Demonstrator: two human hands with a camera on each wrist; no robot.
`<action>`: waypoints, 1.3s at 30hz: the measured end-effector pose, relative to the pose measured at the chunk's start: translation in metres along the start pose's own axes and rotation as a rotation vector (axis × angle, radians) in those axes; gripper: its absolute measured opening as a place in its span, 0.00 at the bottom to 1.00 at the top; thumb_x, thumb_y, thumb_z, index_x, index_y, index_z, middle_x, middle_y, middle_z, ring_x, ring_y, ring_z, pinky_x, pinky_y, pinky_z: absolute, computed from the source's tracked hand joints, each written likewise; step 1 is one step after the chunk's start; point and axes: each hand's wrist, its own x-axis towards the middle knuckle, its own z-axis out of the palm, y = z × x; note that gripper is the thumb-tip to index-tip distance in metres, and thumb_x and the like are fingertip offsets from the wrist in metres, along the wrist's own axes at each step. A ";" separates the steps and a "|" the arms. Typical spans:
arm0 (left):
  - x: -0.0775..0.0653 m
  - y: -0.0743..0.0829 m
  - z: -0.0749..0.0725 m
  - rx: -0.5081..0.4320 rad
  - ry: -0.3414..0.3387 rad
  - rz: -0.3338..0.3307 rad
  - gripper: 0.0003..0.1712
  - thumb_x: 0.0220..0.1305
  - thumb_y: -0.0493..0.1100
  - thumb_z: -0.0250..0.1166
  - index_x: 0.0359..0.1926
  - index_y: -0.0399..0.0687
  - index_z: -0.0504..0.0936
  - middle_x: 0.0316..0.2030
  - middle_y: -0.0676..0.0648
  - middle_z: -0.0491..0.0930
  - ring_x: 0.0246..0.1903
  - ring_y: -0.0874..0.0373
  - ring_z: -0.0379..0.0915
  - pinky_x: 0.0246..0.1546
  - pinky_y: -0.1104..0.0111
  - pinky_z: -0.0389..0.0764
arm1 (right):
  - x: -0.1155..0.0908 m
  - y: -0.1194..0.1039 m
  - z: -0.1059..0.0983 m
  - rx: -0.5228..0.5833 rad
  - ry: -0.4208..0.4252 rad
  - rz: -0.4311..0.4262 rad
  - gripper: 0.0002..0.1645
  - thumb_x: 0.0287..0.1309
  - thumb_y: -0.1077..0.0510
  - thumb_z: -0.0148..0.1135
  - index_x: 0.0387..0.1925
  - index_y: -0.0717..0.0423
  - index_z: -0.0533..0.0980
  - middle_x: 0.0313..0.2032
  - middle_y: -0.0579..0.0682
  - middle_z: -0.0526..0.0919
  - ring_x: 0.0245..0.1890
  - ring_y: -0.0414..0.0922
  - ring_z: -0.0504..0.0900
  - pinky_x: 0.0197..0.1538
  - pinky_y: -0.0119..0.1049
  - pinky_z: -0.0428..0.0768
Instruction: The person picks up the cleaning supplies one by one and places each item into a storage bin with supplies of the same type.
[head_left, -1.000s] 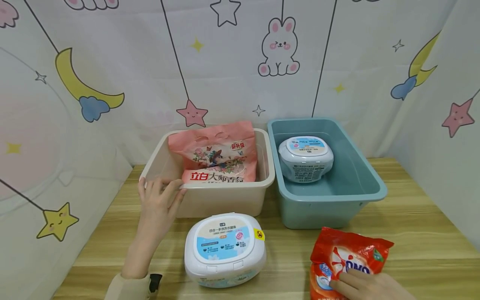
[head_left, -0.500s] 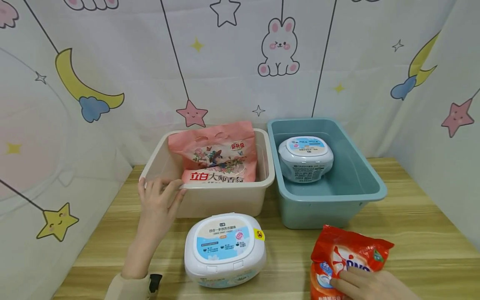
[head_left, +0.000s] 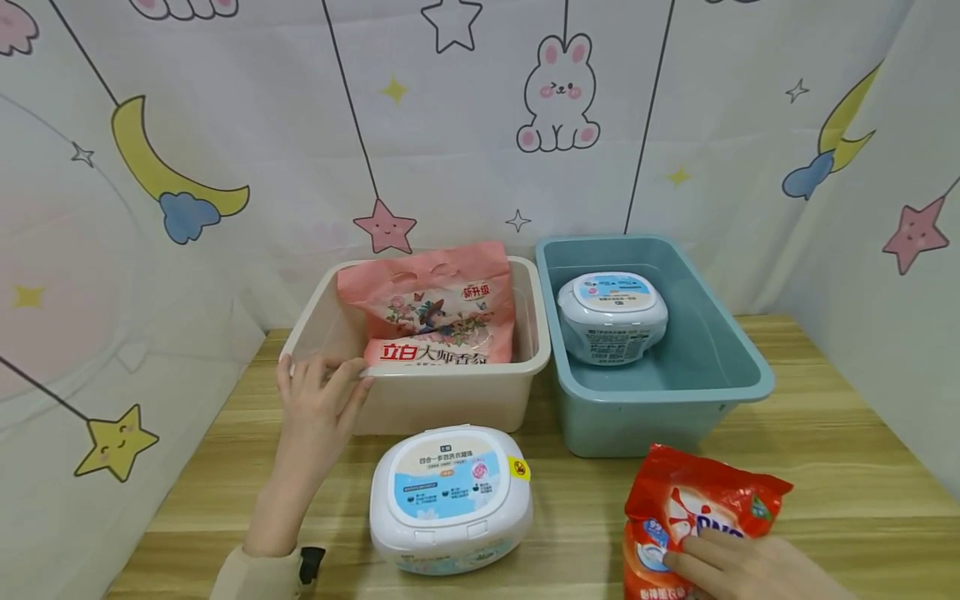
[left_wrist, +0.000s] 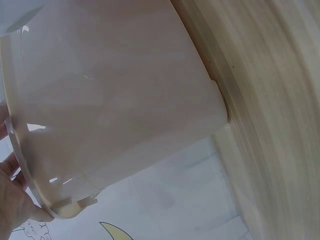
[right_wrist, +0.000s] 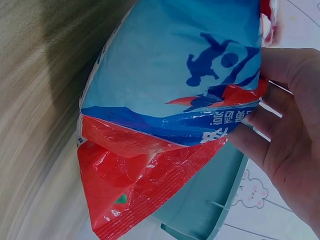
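Observation:
My left hand grips the near left rim of a cream bin. Thumb and fingers lie on both sides of that rim in the left wrist view, where the hand is partly cut off. Inside the bin leans a pink laundry detergent bag. At the lower right, my right hand holds a red detergent bag across its front. From the right wrist, the bag's light-blue back shows, with the hand at its side.
A white laundry-capsule tub stands on the wooden table before the cream bin. Beside that bin is a blue-green bin with a similar white tub in its left half. A printed curtain hangs close behind.
The red detergent bag and my right hand have shifted slightly up and to the right in the head view. My left hand stays on the cream bin's rim.

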 end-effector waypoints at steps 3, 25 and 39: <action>0.000 0.000 0.001 -0.002 0.000 -0.002 0.14 0.52 0.34 0.71 0.41 0.41 0.81 0.37 0.40 0.74 0.43 0.41 0.68 0.63 0.32 0.44 | -0.001 0.000 -0.001 -0.009 -0.002 0.000 0.34 0.55 0.27 0.53 0.51 0.45 0.78 0.42 0.38 0.83 0.38 0.32 0.79 0.29 0.16 0.72; -0.001 -0.002 0.002 -0.002 0.019 0.011 0.14 0.51 0.34 0.72 0.41 0.42 0.82 0.37 0.39 0.74 0.43 0.41 0.67 0.63 0.32 0.45 | -0.001 0.002 -0.020 -0.057 -0.020 -0.010 0.33 0.54 0.27 0.54 0.51 0.43 0.78 0.42 0.39 0.84 0.37 0.33 0.80 0.28 0.18 0.72; 0.000 -0.001 0.002 -0.027 0.042 0.020 0.15 0.49 0.34 0.73 0.41 0.41 0.82 0.38 0.39 0.74 0.44 0.41 0.66 0.63 0.32 0.46 | -0.006 0.004 -0.027 -0.071 -0.014 -0.006 0.36 0.51 0.25 0.55 0.53 0.42 0.77 0.43 0.38 0.84 0.38 0.33 0.81 0.28 0.16 0.71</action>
